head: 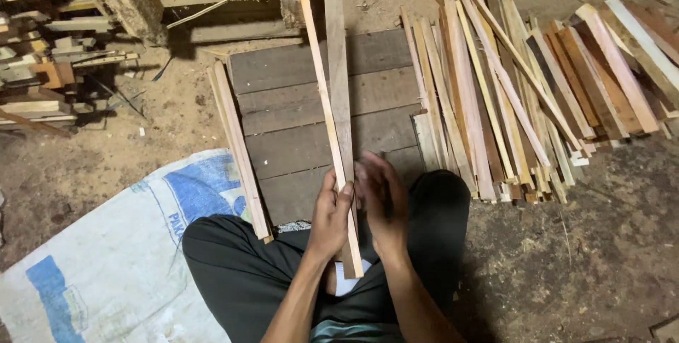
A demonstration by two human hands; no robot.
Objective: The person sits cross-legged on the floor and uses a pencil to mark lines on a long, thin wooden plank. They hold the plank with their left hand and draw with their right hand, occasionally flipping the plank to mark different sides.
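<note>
The left hand [329,217] was closed around the near end of two long wooden slats [338,124], fingers wrapped over their left edge. The right hand [382,205] lay flat against their right side, blurred — whether it gripped or only pressed could not be told. The slats ran from the person's lap away over a dark plank platform [283,102] on the floor, the pale thin one resting against the wider grey one.

Judged by their form, the slats were light, stiff along the length yet liable to flex and wobble at the far end when held only at the near end; a hold nearer mid-length would steady them. The sawn edges looked rough — splinters were likely.

A heap of similar slats [523,95] lay to the right, a single slat [239,148] and a white-and-blue woven sack [120,258] to the left.
</note>
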